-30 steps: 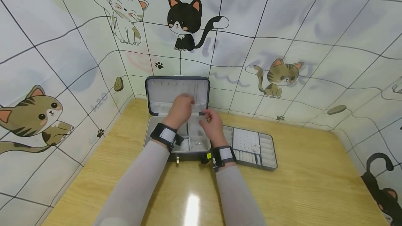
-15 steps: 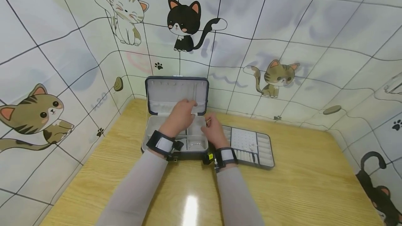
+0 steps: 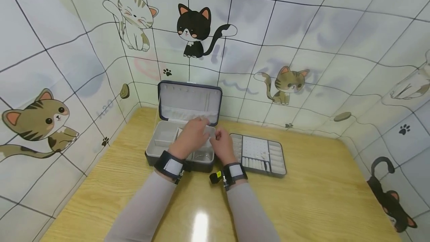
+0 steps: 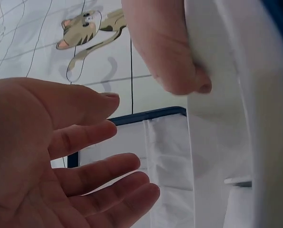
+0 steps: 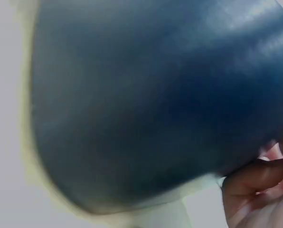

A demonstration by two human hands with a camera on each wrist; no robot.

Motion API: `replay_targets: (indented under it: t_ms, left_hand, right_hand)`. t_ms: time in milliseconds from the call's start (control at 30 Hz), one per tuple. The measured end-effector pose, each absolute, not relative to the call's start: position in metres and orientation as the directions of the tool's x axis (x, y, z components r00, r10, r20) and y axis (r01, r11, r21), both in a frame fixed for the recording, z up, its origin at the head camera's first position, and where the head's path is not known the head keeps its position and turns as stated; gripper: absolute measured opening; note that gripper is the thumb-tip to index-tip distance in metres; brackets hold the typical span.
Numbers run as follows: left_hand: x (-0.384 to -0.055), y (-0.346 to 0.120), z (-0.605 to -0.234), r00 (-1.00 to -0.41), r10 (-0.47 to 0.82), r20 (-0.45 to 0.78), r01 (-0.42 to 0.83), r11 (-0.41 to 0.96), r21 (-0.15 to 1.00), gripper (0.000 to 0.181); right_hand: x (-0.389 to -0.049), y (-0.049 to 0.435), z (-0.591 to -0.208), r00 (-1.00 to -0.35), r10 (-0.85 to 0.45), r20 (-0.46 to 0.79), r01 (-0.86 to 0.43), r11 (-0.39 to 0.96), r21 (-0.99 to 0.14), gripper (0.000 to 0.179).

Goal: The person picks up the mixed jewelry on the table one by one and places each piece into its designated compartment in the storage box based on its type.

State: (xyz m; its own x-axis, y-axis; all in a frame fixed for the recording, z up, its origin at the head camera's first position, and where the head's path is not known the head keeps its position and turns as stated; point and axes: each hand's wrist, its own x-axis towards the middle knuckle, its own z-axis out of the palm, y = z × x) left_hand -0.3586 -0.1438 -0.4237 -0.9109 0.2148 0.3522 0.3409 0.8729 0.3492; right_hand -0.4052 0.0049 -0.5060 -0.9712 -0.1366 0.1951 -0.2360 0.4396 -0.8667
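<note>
A dark blue jewelry box [image 3: 156,161] stands with its lid [image 3: 183,104] raised and its pale, divided inside showing. My left hand [image 3: 190,137] hovers over the back right of the box; in the left wrist view its fingers are apart and loosely bent around nothing. At the box's right side, my right hand [image 3: 223,146] grips the wall. The left wrist view has that hand [image 4: 160,47] reaching over the pale inner wall, and the right wrist view shows bent fingers [image 5: 255,183] at the dark outer side. A thin bracelet [image 3: 203,157] lies in the front right compartment.
A grey jewelry tray [image 3: 278,160] with a dotted panel and ring rolls lies right of the box on the wooden table [image 3: 302,189]. Small earrings sit on its panel. A cat-print tiled backdrop [image 3: 245,59] rises close behind the box.
The box has turned, its front swinging left. My left hand has come down and nearer, from the lid toward the compartments. My right hand has shifted slightly nearer along the box's side.
</note>
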Motion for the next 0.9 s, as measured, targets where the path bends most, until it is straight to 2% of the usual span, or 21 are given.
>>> replay_targets:
  t_ms: [133, 300, 467, 600, 800, 900]
  left_hand:
    - [-0.355, -0.136, -0.43, -0.911, 0.229, 0.343, 0.348, 0.873, 0.342, 0.029]
    - [-0.35, -0.126, -0.437, -0.906, 0.255, 0.336, 0.374, 0.855, 0.359, 0.032]
    - [-0.342, -0.111, -0.441, -0.876, 0.279, 0.394, 0.423, 0.836, 0.349, 0.03]
    - [-0.335, -0.098, -0.446, -0.863, 0.311, 0.398, 0.458, 0.814, 0.358, 0.032]
    - [-0.324, -0.078, -0.453, -0.859, 0.357, 0.367, 0.474, 0.826, 0.307, 0.035]
    - [-0.318, -0.066, -0.456, -0.859, 0.372, 0.352, 0.482, 0.82, 0.309, 0.037]
  right_hand:
    - [-0.401, 0.009, -0.515, -0.974, -0.083, 0.21, -0.226, 0.371, -0.901, 0.022]
    - [-0.396, 0.027, -0.516, -0.983, -0.056, 0.173, -0.18, 0.162, -0.97, 0.027]
    - [-0.394, 0.063, -0.511, -0.981, -0.143, 0.129, -0.115, -0.104, -0.988, 0.025]
    - [-0.394, 0.102, -0.508, -0.967, -0.194, 0.164, -0.119, -0.227, -0.967, 0.022]
    - [-0.387, 0.16, -0.503, -0.965, -0.087, 0.249, -0.238, -0.114, -0.964, 0.018]
    - [-0.381, 0.184, -0.499, -0.961, -0.051, 0.272, -0.266, -0.103, -0.958, 0.011]
